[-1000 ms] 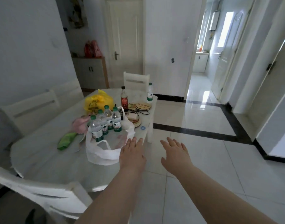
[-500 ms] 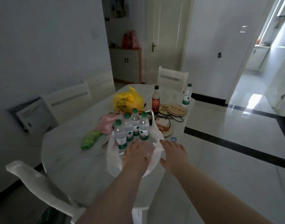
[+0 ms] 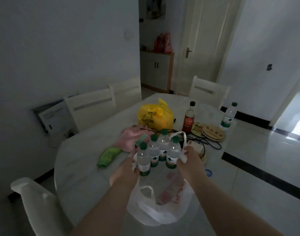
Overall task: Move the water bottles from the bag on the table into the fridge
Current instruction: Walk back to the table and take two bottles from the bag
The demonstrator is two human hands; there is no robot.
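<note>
Four water bottles [image 3: 154,151] in the bag [image 3: 152,217] — left hand [image 3: 127,170], right hand [image 3: 190,160] pinch its rim.

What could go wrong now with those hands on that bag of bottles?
The four water bottles stand upright, packed together in the thin white bag; with the left hand and right hand gripping its edges, they could topple. The bag lies near the table edge, so one might roll off.

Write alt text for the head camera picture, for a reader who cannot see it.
The left hand and the right hand each grip an edge of a white plastic bag on a pale table, holding it open around four green-capped water bottles. Behind it stand a yellow bag, a dark bottle and one more water bottle.
</note>
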